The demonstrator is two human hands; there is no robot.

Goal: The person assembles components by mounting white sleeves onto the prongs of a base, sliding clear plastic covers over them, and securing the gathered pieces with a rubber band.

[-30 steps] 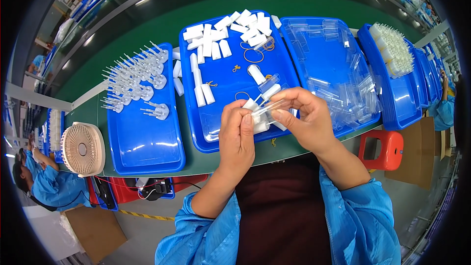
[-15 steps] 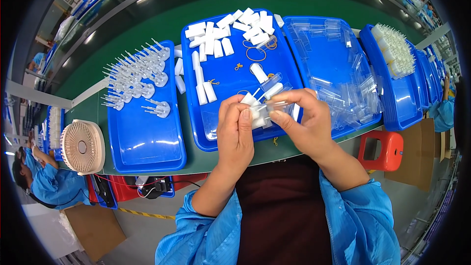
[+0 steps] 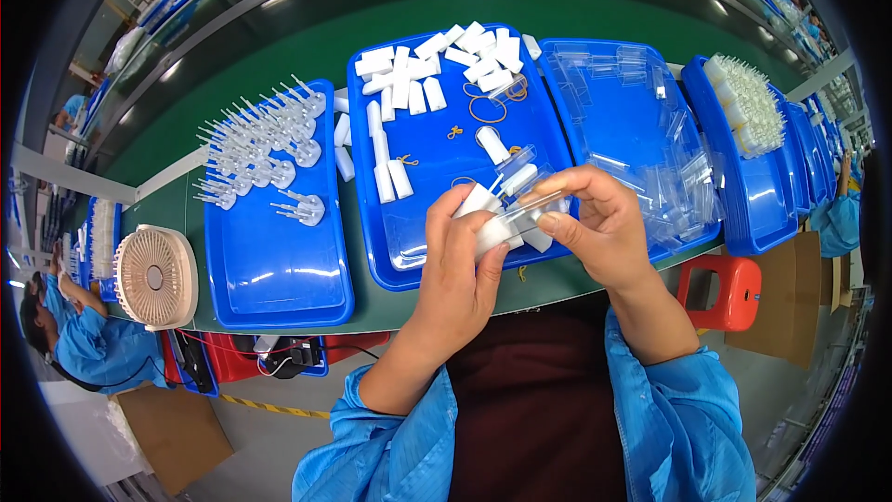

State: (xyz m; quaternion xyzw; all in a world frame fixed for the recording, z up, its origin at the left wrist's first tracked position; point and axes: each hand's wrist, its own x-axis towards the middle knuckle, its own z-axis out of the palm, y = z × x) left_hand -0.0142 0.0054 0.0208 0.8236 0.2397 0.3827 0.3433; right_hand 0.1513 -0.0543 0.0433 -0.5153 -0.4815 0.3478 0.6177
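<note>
My left hand (image 3: pixel 457 270) is closed around white plastic pieces (image 3: pixel 490 234) above the front of the middle blue tray (image 3: pixel 395 265). My right hand (image 3: pixel 606 228) pinches a clear plastic sleeve (image 3: pixel 548 202) between thumb and fingers. The sleeve lies against the white pieces, and the two hands nearly meet. How far it covers them cannot be made out. Just beyond my hands, a white cylinder-like piece (image 3: pixel 491 144) rests in the tray with rubber bands (image 3: pixel 487 109). White blocks (image 3: pixel 400 79) are heaped at its far side.
On the left, a blue tray (image 3: pixel 279 302) holds clear round-based parts with thin stems (image 3: pixel 297 207); a beige fan (image 3: pixel 155 276) stands beside it. Clear sleeves (image 3: pixel 683 177) fill the right tray. Further right are bundled white parts (image 3: pixel 746 107) and a red stool (image 3: pixel 734 293). A co-worker (image 3: pixel 107 344) sits far left.
My right hand has shifted slightly right and up with the clear sleeve. My left hand has turned, its fingers now wrapped further over the white pieces.
</note>
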